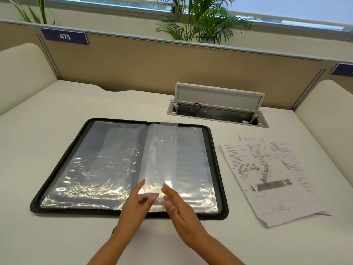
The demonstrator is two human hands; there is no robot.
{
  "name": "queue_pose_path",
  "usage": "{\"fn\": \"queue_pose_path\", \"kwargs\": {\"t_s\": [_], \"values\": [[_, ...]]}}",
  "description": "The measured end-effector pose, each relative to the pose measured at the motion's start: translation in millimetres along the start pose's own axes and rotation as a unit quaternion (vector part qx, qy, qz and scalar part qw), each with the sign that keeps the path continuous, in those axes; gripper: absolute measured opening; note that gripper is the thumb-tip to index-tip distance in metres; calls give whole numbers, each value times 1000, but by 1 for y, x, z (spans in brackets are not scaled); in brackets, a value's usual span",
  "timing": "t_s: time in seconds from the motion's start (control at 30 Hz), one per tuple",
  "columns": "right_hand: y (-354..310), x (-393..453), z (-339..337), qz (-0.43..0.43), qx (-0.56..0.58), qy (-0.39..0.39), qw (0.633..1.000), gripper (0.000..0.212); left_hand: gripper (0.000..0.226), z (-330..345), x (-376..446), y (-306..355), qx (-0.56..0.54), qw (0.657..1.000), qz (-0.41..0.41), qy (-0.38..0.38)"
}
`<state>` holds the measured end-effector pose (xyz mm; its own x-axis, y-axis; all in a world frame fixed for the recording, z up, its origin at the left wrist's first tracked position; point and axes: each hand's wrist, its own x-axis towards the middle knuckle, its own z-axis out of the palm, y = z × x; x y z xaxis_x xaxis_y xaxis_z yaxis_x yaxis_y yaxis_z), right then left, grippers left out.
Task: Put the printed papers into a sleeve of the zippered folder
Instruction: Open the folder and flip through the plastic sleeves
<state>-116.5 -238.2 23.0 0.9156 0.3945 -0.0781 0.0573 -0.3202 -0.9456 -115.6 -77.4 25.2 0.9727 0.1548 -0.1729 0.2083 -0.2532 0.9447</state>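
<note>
The black zippered folder point(216, 159) lies open flat on the white desk, its clear plastic sleeves glaring in the light. One clear sleeve point(158, 155) stands partly lifted near the spine, mid-turn. My left hand point(137, 203) rests at the bottom edge of that sleeve, fingers spread and touching the plastic. My right hand point(177, 209) is beside it, fingers extended against the sleeve's lower edge. Neither hand visibly grips anything. The printed papers point(271, 178) lie in a loose fanned stack on the desk, right of the folder and apart from both hands.
An open cable box point(217, 111) with a raised lid is set into the desk behind the folder. A tan partition point(152, 69) with a "475" label point(65, 36) closes the back, with cream side dividers left and right. Palm plants stand behind the partition.
</note>
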Motion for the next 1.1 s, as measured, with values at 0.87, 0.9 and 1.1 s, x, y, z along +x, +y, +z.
{"fn": "queue_pose_path", "kwargs": {"t_s": [0.87,0.9,1.1], "values": [[61,-14,-55,-57,-320,146,934,31,37,-152,3,-55,-183,938,-135,263],[62,-15,-55,-59,-323,146,933,31,37,-155,2,-52,-187,936,-135,267],[63,-14,-55,-64,-333,147,929,31,37,-166,8,-58,-230,915,-148,296]]}}
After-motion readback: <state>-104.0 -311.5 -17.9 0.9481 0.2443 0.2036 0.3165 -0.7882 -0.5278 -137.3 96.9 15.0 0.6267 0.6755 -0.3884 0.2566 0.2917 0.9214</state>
